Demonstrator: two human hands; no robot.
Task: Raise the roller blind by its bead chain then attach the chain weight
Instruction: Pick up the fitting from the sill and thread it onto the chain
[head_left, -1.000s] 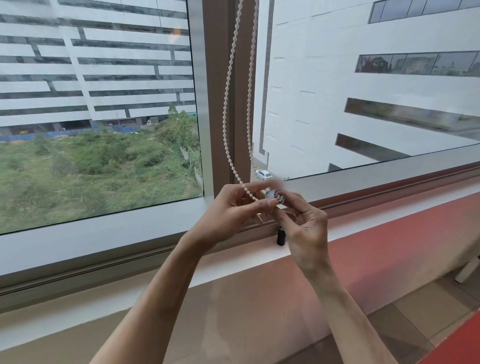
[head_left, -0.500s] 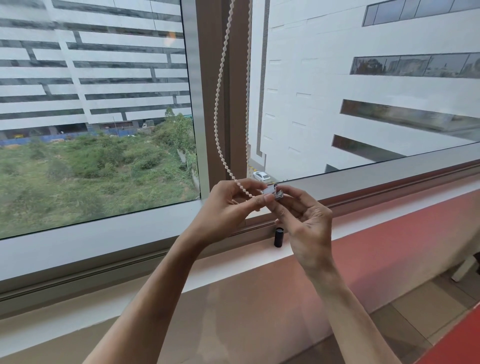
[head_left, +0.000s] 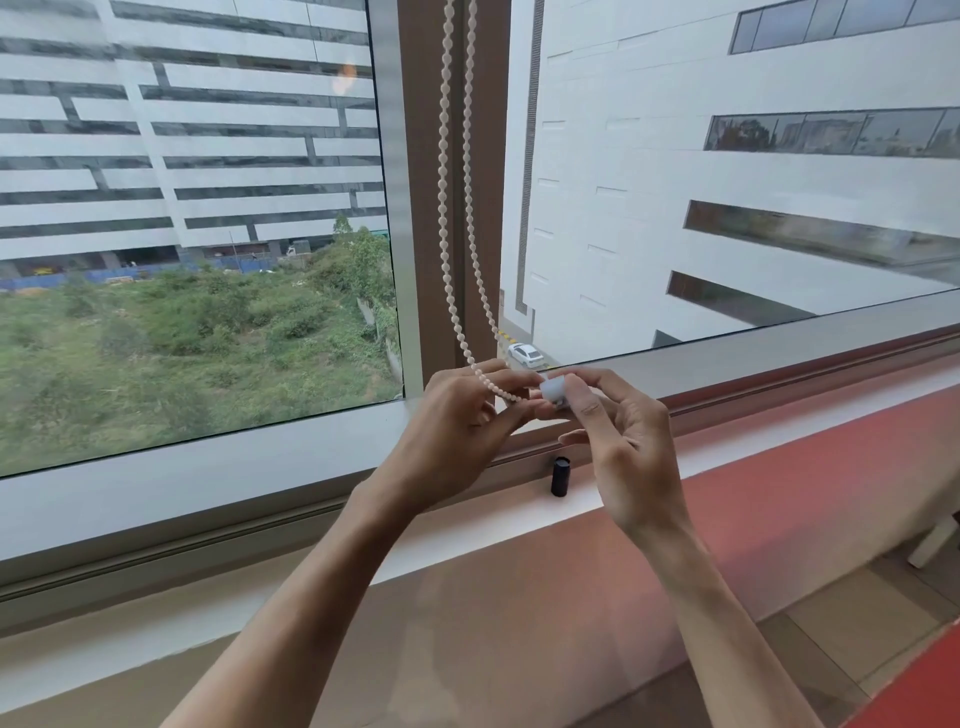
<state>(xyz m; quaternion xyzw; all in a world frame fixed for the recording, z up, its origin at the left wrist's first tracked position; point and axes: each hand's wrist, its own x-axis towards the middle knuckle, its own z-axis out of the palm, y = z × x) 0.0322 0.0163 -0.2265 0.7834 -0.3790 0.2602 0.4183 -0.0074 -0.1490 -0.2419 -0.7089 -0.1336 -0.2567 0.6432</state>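
Chain (head_left: 451, 218) loop pinched in your left hand (head_left: 457, 421), weight (head_left: 552, 388) pinched in your right hand (head_left: 621, 441): keep the loop taut while seating beads squarely.

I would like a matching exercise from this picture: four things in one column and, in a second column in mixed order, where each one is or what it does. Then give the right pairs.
Things:
1. bead chain
2. white chain weight
3. black cylinder
4. left hand

Places or states:
A. stands upright on the window sill
B. pinched in the fingertips of the right hand
C. hangs in two strands in front of the window post
D. holds the low end of the chain loop

Pairs: 1-C, 2-B, 3-A, 4-D
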